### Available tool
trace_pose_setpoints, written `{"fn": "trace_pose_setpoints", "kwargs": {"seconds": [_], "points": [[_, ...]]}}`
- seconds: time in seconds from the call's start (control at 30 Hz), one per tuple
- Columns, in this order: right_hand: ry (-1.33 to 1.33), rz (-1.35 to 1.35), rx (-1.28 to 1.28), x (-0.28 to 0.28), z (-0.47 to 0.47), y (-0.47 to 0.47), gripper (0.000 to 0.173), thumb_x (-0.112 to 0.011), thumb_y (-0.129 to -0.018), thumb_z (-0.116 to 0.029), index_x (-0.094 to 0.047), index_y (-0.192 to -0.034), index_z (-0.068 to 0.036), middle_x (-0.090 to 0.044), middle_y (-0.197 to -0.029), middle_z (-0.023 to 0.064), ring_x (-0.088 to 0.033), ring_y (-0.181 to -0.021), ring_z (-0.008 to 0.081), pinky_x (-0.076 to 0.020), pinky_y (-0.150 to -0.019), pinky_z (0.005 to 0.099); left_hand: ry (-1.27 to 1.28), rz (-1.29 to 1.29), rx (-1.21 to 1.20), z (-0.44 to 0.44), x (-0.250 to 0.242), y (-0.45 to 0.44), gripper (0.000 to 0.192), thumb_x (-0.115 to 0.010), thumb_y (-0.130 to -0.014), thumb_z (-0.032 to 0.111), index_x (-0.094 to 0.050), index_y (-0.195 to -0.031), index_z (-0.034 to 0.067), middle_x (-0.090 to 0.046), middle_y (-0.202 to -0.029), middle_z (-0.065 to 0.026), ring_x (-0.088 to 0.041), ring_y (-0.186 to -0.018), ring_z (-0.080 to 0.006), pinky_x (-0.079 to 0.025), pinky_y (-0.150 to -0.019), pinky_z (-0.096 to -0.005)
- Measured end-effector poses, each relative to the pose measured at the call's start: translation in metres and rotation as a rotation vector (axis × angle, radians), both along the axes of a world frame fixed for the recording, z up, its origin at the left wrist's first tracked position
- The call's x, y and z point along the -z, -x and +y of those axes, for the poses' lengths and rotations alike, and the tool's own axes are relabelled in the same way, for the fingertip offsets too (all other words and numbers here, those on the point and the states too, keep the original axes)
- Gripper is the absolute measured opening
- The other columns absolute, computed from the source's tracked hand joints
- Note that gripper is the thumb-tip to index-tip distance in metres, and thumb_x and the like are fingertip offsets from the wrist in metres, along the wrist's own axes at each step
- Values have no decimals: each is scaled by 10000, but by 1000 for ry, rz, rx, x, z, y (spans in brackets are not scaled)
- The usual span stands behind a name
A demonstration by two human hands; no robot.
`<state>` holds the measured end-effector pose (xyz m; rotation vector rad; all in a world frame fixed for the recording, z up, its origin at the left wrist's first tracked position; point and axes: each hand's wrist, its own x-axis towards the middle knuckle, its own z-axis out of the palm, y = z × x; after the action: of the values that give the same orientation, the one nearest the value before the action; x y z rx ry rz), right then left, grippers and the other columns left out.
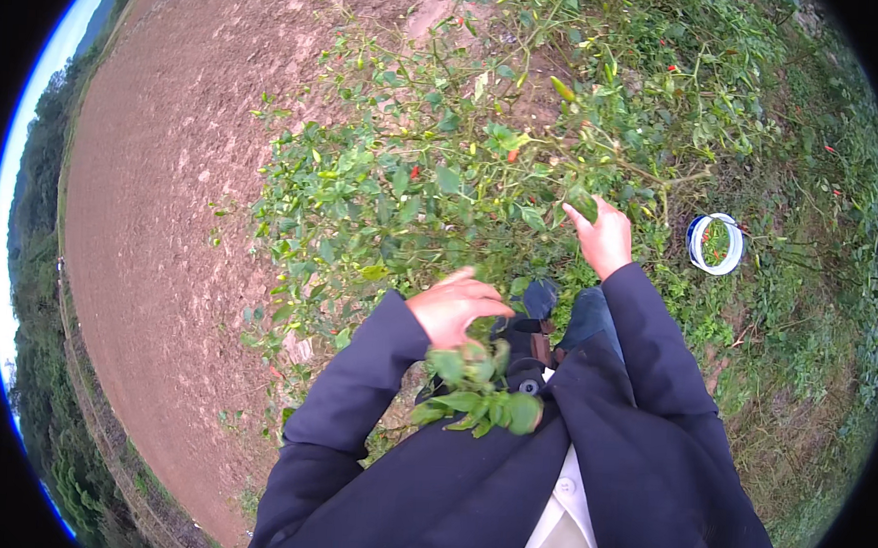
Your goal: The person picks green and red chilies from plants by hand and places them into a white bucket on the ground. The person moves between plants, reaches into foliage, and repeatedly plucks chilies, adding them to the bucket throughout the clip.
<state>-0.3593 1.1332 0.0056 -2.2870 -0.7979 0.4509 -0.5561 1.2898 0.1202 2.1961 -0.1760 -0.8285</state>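
Chili pepper plants (355, 175) with green, yellowish and red pods spread before me. My left hand (461, 304) is blurred, its fingers bent and spread, just above a leafy sprig (481, 404) that lies in front of my dark jacket; whether they touch is unclear. Further right, my right hand (604, 233) is raised among the branches, thumb and fingers at a green leaf (582, 203); whether a pod is between them cannot be seen. A yellow-green chili pepper (562, 88) stands out beyond this hand.
A white-rimmed bucket (736, 246) with a blue outside stands to the right among plants, with green and red chili peppers (715, 242) inside. Bare brown soil (162, 210) stretches to the left. Dense green growth (813, 290) lies on the right, and dry grass (791, 444) below it.
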Motion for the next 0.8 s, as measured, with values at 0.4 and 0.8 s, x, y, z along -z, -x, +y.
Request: {"fn": "trace_pose_setpoints", "kwargs": {"seconds": [0.4,0.8], "points": [[-429,-373,7,-57,-21,-27,200,-718,-773,-190,-593,-779,-34,-626,-703,90,-608,-585,263,-479,-519,341,-777,324,97,-55,16,90,962,-749,-624,467,-287,-1423,194,-185,-1463,-257,-250,-1351,-369,-231,-1081,-499],[-539,-347,12,-63,-45,-48,147,-705,-774,-132,-595,-788,-34,-616,-716,89,-597,-585,248,-468,-522,335,-435,-56,-109,-51,-31,-39,894,-705,-686,518,-323,-1408,152,-326,-1408,-229,-318,-1300,-388,-242,-1078,-497]]}}
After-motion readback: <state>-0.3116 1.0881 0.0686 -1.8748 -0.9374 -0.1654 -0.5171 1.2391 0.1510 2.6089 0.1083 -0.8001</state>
